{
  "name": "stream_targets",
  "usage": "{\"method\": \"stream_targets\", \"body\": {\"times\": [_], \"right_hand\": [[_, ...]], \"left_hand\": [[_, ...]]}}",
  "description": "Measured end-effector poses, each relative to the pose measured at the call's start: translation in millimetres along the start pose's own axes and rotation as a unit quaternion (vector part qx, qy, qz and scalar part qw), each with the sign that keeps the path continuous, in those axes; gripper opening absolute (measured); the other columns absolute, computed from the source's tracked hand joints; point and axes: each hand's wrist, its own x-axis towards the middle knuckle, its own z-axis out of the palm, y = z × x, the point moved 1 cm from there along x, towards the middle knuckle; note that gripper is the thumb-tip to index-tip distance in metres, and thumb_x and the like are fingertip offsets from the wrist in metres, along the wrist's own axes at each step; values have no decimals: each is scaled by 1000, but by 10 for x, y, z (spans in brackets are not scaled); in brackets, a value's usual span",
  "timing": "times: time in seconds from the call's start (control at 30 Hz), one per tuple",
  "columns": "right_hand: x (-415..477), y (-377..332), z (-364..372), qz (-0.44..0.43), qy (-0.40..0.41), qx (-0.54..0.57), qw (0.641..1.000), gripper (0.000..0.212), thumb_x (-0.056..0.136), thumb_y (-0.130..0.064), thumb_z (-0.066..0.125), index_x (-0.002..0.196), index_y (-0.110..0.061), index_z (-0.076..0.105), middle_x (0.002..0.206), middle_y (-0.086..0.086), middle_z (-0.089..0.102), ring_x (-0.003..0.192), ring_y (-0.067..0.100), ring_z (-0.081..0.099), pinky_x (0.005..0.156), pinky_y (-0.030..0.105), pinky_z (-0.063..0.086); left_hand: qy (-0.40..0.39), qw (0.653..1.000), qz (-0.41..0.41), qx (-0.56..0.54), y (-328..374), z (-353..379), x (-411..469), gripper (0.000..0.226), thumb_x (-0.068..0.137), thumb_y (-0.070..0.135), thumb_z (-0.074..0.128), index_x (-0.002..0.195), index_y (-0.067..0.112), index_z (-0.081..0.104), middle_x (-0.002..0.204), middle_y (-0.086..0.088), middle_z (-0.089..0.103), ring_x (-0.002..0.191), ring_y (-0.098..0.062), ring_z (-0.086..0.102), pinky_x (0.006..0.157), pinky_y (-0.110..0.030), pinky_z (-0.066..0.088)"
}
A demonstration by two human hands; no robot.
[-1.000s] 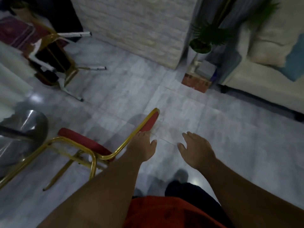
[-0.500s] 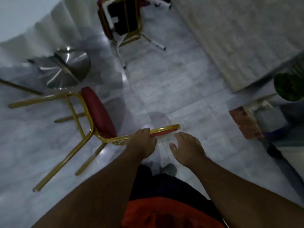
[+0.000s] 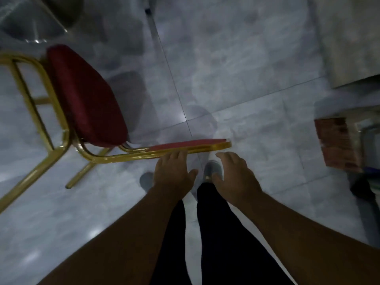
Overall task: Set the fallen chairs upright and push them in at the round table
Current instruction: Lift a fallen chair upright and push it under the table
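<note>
Head view, steeply downward onto pale grey marbled floor tiles (image 3: 257, 64), glossy, crossed by thin grout lines. Far upper left: a curved, shiny metal table base (image 3: 35, 23), blurred. Left half of the frame: one fallen chair (image 3: 86, 95), lying tipped over, gold-painted tubular metal frame with rounded bends, dark red padded seat of soft oblong shape facing up-right, legs stretching to the left edge. Red-faced backrest (image 3: 191, 144) seen edge-on, a thin strip with a gold rim running rightward to just above the hands at lower centre. Left hand (image 3: 172, 173) palm-down, fingertips touching the gold rail of the backrest, fingers extended rather than curled; no closed grasp visible. Right hand (image 3: 234, 177) just beside it, fingers loosely spread, apart from the chair's rounded end and holding nothing. Below the hands: two bare forearms, two legs in black trousers, two grey shoes, one (image 3: 212, 168) between the hands. Right edge: a reddish-brown woven-looking box (image 3: 337, 147), corner only, blurred.
</note>
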Motion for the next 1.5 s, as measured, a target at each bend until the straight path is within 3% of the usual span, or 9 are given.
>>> {"method": "stream_targets", "body": {"times": [0.17,0.37,0.5,0.63,0.9,1.03,1.17,1.37,1.5], "right_hand": [[1114,452,349,-67,19,-77,995,62,84,-33,67,140,-19,44,144,10,45,133,32,42,111,47,36],[1651,895,682,-152,-57,-109,981,35,89,-14,61,122,-14,49,115,12,52,100,26,49,79,35,33],[1636,905,654,-207,-61,-93,972,31,90,-5,61,118,-11,50,117,10,50,102,22,42,80,32,35],[1454,808,562,-222,-30,-90,970,29,88,-1,60,113,-13,51,114,6,49,96,14,33,76,31,32],[619,315,92,-284,62,-64,955,34,85,-9,69,118,-12,63,110,6,57,101,25,49,76,39,49],[23,-65,-336,-334,87,0,939,37,89,-15,69,125,-15,63,116,3,60,107,20,49,91,29,41],[-332,-361,-739,-294,70,55,952,38,90,-20,71,127,-19,61,123,1,60,117,21,53,99,21,34],[-810,-1135,-909,-403,81,-9,912,32,89,-8,69,121,-12,65,108,7,65,101,26,59,88,41,50],[-1336,-1766,-813,-439,133,-79,885,28,89,-21,59,113,-10,66,99,9,66,90,31,60,76,44,53]], "left_hand": [[54,998,36,22,48,626,812,74,90,47,66,148,13,39,150,-10,45,140,-32,39,120,-45,26],[54,995,58,54,36,1176,1218,55,91,55,59,133,22,48,133,-5,55,123,-29,51,109,-47,34],[104,989,68,83,60,1200,1229,37,97,49,53,118,19,51,118,-5,59,106,-27,56,91,-46,48],[124,986,72,89,80,1099,1058,32,100,44,51,118,17,51,119,-6,59,107,-28,57,93,-47,47],[176,979,97,42,-12,374,225,30,95,39,61,115,16,62,109,-6,64,98,-27,61,89,-44,48],[247,963,110,-10,-164,-263,-454,28,89,31,72,108,11,69,99,-8,68,86,-29,64,76,-44,53],[294,950,93,-51,-423,-936,-1163,27,88,29,73,109,12,70,100,-6,68,86,-25,65,71,-37,53],[323,943,26,-76,-1006,-1366,-2082,28,90,32,72,116,20,65,110,2,68,95,-19,66,71,-39,56],[353,931,44,-80,-1241,-1491,-2664,33,91,34,69,117,14,64,109,-2,67,97,-21,64,83,-31,49]]}}
